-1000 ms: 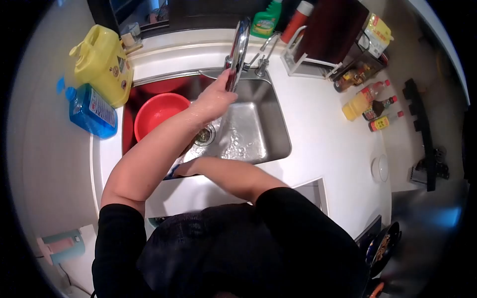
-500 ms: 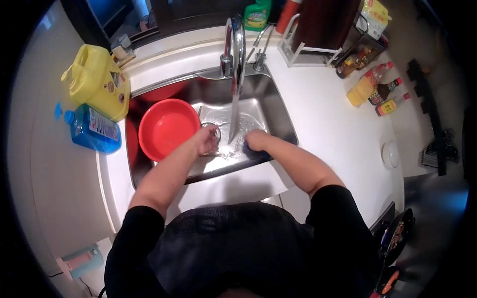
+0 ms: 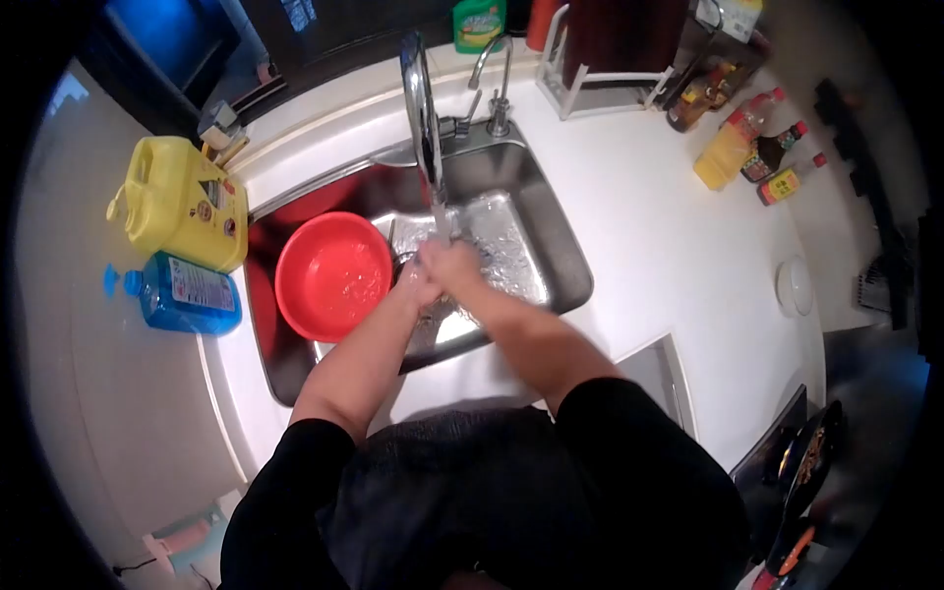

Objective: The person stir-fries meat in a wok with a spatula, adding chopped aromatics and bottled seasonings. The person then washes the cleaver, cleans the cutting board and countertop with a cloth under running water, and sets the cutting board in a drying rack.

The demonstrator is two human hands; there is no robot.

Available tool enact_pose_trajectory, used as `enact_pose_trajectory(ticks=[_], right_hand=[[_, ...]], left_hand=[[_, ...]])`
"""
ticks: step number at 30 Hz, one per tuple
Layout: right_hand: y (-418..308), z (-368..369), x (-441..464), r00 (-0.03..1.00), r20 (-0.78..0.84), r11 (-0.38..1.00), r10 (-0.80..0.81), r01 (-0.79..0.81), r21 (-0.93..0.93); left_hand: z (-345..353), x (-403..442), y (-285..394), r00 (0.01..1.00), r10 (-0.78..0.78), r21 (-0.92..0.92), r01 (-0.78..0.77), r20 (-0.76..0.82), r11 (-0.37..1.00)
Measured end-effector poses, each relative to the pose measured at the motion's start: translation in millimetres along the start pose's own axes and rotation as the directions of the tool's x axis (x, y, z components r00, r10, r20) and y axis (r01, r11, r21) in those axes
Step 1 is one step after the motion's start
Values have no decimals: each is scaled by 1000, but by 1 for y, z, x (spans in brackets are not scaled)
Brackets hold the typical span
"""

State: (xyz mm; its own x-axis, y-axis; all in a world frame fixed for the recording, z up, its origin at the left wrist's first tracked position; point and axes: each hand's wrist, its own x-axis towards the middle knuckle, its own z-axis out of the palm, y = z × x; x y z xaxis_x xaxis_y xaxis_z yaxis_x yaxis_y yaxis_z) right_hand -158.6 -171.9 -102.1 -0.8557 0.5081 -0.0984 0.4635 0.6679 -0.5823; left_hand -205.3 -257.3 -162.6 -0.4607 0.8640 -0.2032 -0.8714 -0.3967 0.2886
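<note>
Under the running tap [image 3: 417,108], my two hands meet over the steel sink [image 3: 565,265]. My right hand [image 3: 454,265] is closed and lies against my left hand [image 3: 421,283], partly covering it. My left hand's fingers look curled, close to the rim of the red basin [image 3: 334,275]. What lies between the hands, if anything, is hidden. Water falls onto them and spreads over the sink floor. Some water shows in the basin, which stands in the sink's left part.
Left of the sink stand a yellow jug [image 3: 187,202] and a blue soap bottle [image 3: 192,295]. A green bottle [image 3: 479,25] and a white rack [image 3: 615,88] are behind. Sauce bottles [image 3: 772,152] and a white bowl [image 3: 795,285] sit on the right counter.
My right hand has moved left to my left hand, under the stream. The dark blue thing beneath it is no longer visible. The camera view has shifted slightly.
</note>
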Motion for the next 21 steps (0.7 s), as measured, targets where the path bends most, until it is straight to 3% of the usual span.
enact_pose_trajectory(ticks=[1,2,3,4,5,6,7,8,11,13,14,15,16,17,19,20,21], right_hand=[[-10,-46,-5,999,52,973,6,-18,232],[0,-56,3,990,66,987,-124,116,109],[21,-52,19,987,113,993,-116,119,-21],[42,-43,30,982,158,981,-100,123,-147],[55,-40,31,986,149,995,-69,79,-64],[67,-41,28,988,147,999,-36,34,16],[78,-39,23,989,149,995,1,-15,94],[77,-46,15,966,254,960,-36,-37,278],[49,-85,-9,925,365,919,-107,-49,392],[51,-92,-7,904,393,954,-168,48,297],[56,-91,-4,909,366,953,-199,92,288],[60,-88,0,912,338,951,-232,139,277],[69,-74,9,920,281,912,-272,154,380],[58,-80,8,934,285,883,-217,63,465],[25,-94,1,943,316,777,-108,-118,618],[17,-90,1,945,304,739,-118,-121,662],[9,-86,5,948,293,699,-128,-123,704]], left_hand=[[10,-8,-3,986,-57,98,73,-156,993],[28,-12,-2,948,-94,185,156,-302,970],[52,-15,0,891,-112,259,245,-441,934],[83,-29,1,875,-7,499,283,-484,819],[83,-31,6,926,89,805,267,-366,529],[81,-33,12,968,127,968,197,-217,153],[77,-37,18,993,98,965,88,-65,-245],[44,-30,20,991,79,865,-57,111,-499],[50,-42,34,883,200,513,-53,425,-857],[71,-41,58,961,272,928,57,48,-367],[52,-31,63,877,477,981,132,-49,-141],[86,-41,68,871,472,987,161,-135,-15],[88,-40,68,863,448,960,131,-233,246],[89,-39,67,860,398,866,95,-320,490],[99,-38,50,855,356,682,-4,-377,731],[101,-40,46,855,327,560,-52,-403,827],[80,-33,44,885,373,765,-31,-278,644]])
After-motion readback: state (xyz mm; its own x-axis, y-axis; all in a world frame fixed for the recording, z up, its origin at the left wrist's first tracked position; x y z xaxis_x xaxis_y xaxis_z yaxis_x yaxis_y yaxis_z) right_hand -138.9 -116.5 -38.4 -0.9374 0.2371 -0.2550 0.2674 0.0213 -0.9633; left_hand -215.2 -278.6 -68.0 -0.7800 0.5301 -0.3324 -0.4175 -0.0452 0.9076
